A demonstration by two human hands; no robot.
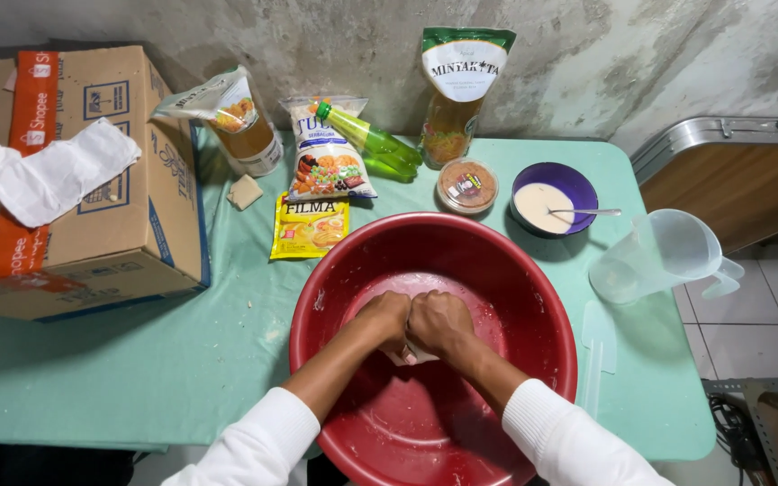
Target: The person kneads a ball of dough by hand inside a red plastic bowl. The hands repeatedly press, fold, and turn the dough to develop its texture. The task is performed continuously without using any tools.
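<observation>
on the pale green table [137,378] stand one large round red plastic basin [533,297], one small purple bowl of white liquid [578,184] with one metal spoon [587,212], and one clear plastic measuring jug [659,256]. there are two tall oil pouches [461,90] [236,121], one yellow sachet [310,227], one printed seasoning bag [326,162] and one green bottle [371,139]. one lidded round tub [467,184], one brown cardboard box [74,180] and two hands [384,317] [441,322] complete the count.

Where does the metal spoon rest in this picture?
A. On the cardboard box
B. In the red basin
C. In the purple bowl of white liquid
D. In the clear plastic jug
C: the spoon lies across the purple bowl, its tip in the white liquid, behind the red basin.
</observation>
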